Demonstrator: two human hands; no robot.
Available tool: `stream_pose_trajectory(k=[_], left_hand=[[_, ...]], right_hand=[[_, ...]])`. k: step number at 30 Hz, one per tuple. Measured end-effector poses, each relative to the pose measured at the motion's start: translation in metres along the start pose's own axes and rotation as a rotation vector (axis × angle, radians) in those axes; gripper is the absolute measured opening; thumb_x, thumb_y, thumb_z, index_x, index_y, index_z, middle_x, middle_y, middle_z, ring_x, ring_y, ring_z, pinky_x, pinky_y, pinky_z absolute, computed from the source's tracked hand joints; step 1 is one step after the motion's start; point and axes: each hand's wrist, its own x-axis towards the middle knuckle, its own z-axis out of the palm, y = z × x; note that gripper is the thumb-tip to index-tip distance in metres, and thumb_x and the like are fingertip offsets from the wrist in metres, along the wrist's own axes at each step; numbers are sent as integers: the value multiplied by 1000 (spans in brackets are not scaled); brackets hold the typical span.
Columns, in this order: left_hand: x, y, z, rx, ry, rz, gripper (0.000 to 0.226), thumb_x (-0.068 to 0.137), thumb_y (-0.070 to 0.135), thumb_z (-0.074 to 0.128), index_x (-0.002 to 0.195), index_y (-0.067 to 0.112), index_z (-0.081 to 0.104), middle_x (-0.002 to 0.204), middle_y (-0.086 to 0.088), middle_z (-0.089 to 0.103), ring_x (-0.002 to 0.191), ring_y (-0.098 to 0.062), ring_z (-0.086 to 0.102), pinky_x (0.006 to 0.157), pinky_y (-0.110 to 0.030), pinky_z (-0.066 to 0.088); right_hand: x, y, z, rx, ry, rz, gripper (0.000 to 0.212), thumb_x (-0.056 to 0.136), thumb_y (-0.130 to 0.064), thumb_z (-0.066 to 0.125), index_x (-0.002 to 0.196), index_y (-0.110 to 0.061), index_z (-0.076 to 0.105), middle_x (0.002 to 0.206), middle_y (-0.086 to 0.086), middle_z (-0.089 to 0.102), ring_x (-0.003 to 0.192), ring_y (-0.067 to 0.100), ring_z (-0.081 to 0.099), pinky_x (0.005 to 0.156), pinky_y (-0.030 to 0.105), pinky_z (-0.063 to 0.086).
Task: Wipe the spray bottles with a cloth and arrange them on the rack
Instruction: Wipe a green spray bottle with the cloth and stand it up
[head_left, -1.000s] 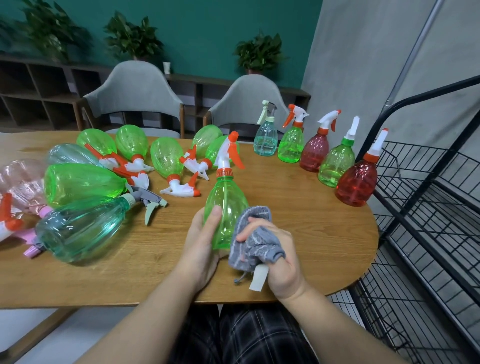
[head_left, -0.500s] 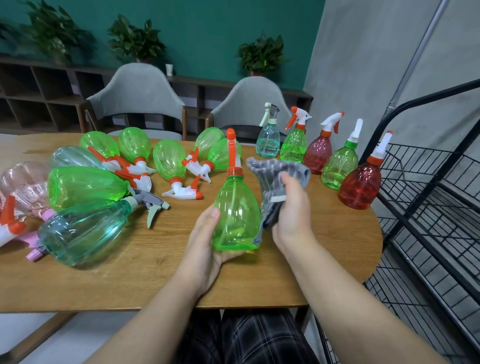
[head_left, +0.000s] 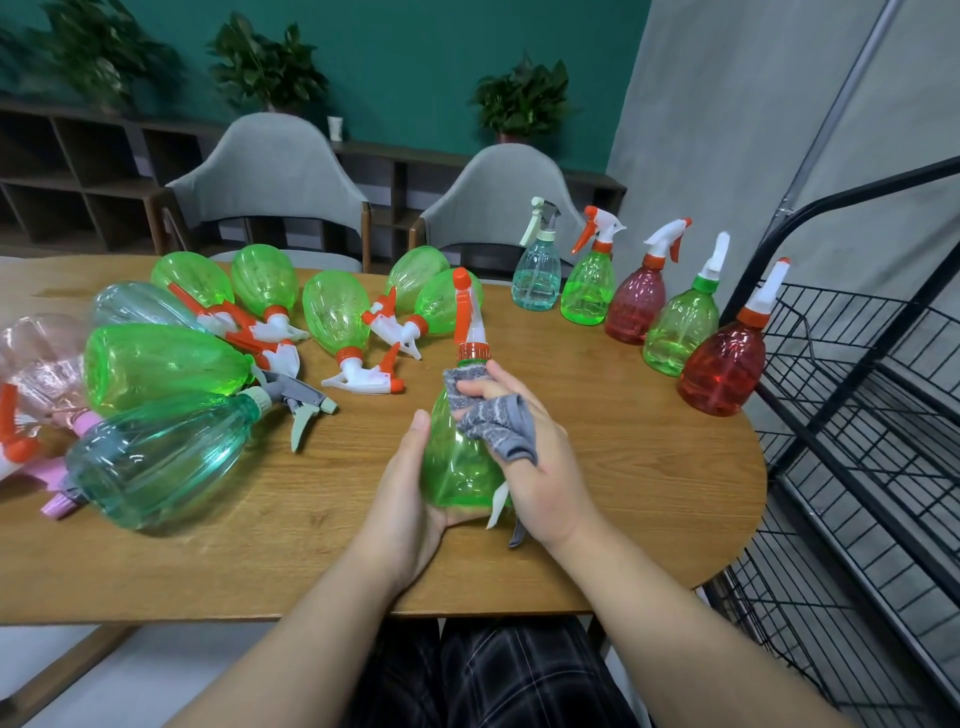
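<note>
A green spray bottle (head_left: 457, 457) stands upright near the front edge of the table (head_left: 597, 525). The left hand (head_left: 410, 499) grips its lower body from the left side. The right hand (head_left: 535, 467) presses a grey cloth (head_left: 488, 415) against the bottle's shoulder, fingers curled over the cloth. To the left, many bottles lie on their sides in a heap (head_left: 171, 364). At the table's right end five bottles stand in a row (head_left: 644, 306), just beside a black wire rack (head_left: 857, 415).
</note>
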Motion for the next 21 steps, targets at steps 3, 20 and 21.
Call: stream_pose_trajectory(k=[3,20,21], left_hand=[[0,0,0,-1,-19,11,64,87,55,38,138,19,51,130,-11,64,119,-28,62,89,-55,54],[4,-3,-2,21,159,22,98,60,54,86,135,5,45,118,-20,67,96,-31,71,72,-51,59],[4,-3,-2,11,154,13,97,60,52,85,135,4,45,118,-21,67,95,-32,71,72,-52,59]], right_hand=[[-5,0,-1,-2,-7,-37,43,78,-33,46,117,-29,65,142,-3,49,139,2,32,114,31,25],[-15,-20,-16,1043,313,378,32,70,-30,49,49,-8,58,54,11,58,61,23,60,76,33,48],[-8,-20,-22,1190,433,494,32,78,-26,45,59,-7,61,63,14,62,68,26,63,80,38,48]])
